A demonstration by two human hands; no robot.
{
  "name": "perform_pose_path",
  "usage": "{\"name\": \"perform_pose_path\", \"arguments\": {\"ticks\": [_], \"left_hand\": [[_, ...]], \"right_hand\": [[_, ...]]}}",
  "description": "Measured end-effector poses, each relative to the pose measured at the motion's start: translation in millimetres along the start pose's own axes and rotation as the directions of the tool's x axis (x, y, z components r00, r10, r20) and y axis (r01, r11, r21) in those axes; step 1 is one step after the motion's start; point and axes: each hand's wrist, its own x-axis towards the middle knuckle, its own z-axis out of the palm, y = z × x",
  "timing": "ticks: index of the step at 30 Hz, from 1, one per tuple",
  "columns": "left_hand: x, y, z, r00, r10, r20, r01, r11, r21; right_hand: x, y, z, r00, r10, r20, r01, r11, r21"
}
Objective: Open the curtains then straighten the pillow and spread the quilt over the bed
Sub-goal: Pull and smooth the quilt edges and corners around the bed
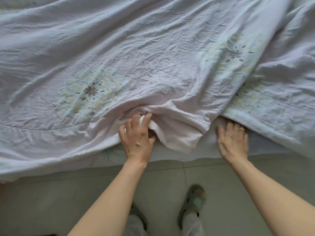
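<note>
Left hand (137, 138) curled into quilt (153, 57) fold

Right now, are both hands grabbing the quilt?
No, only the left hand grips the quilt; the right hand lies flat with straight fingers.

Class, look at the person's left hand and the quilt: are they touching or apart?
Touching. The head view shows the left hand with fingers curled round a bunched fold of the quilt at the bed's near edge.
</note>
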Motion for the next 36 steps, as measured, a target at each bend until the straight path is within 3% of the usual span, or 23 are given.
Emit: {"name": "perform_pose_path", "arguments": {"ticks": [2,4,6,8,10,11,13,15,17,19,21,23,26,27,29,32,34,36], "left_hand": [[0,9,4,0.994,0.101,-0.035,-0.101,0.995,-0.005],[3,15,5,0.987,0.153,-0.05,-0.154,0.988,-0.011],[6,19,5,0.986,0.153,-0.065,-0.157,0.985,-0.064],[6,19,6,0.992,0.104,-0.076,-0.115,0.981,-0.159],[4,18,9,0.997,0.051,-0.056,-0.063,0.971,-0.231],[2,18,9,0.997,0.042,-0.058,-0.056,0.965,-0.255],[-3,18,13,0.997,0.023,-0.075,-0.045,0.951,-0.306],[-6,16,15,0.996,-0.029,-0.081,-0.002,0.931,-0.366],[-9,14,15,0.988,-0.129,-0.087,0.079,0.896,-0.437],[-8,12,12,0.949,-0.31,-0.061,0.225,0.798,-0.559],[1,11,6,0.842,-0.538,0.03,0.419,0.619,-0.664],[11,8,3,0.729,-0.667,0.151,0.555,0.448,-0.701],[21,9,-2,0.692,-0.66,0.292,0.615,0.328,-0.717],[21,9,-4,0.706,-0.641,0.301,0.607,0.328,-0.724],[19,12,-5,0.748,-0.592,0.302,0.584,0.37,-0.723],[11,19,-9,0.844,-0.453,0.287,0.494,0.449,-0.744],[5,22,-11,0.9,-0.36,0.245,0.409,0.506,-0.759],[3,26,-16,0.899,-0.357,0.252,0.413,0.506,-0.757]], "right_hand": [[6,-2,-4,0.997,0.039,-0.066,-0.028,0.986,0.165],[10,-16,-12,0.987,0.087,-0.137,-0.012,0.883,0.47],[17,-34,-21,0.979,0.196,-0.055,-0.071,0.583,0.81],[30,-49,-34,0.938,0.323,0.123,-0.174,0.134,0.975],[45,-55,-41,0.909,0.245,0.338,-0.281,-0.24,0.929],[50,-57,-45,0.9,0.149,0.409,-0.346,-0.325,0.88],[57,-57,-53,0.89,-0.015,0.456,-0.428,-0.371,0.824],[63,-51,-58,0.903,-0.063,0.425,-0.404,-0.466,0.787],[70,-39,-64,0.914,-0.008,0.406,-0.334,-0.586,0.738],[77,-24,-64,0.899,0.06,0.433,-0.274,-0.694,0.666],[81,-18,-61,0.864,0.087,0.495,-0.279,-0.736,0.617],[77,-24,-57,0.851,0.071,0.521,-0.34,-0.681,0.648],[51,-52,-53,0.872,-0.029,0.488,-0.456,-0.407,0.791],[41,-63,-49,0.872,-0.059,0.485,-0.477,-0.316,0.82],[27,-80,-38,0.861,-0.128,0.492,-0.508,-0.261,0.821],[13,-97,-35,0.802,-0.241,0.547,-0.597,-0.274,0.754],[9,-102,-35,0.699,-0.386,0.602,-0.715,-0.356,0.602],[5,-107,-39,0.615,-0.484,0.623,-0.789,-0.373,0.489]]}}
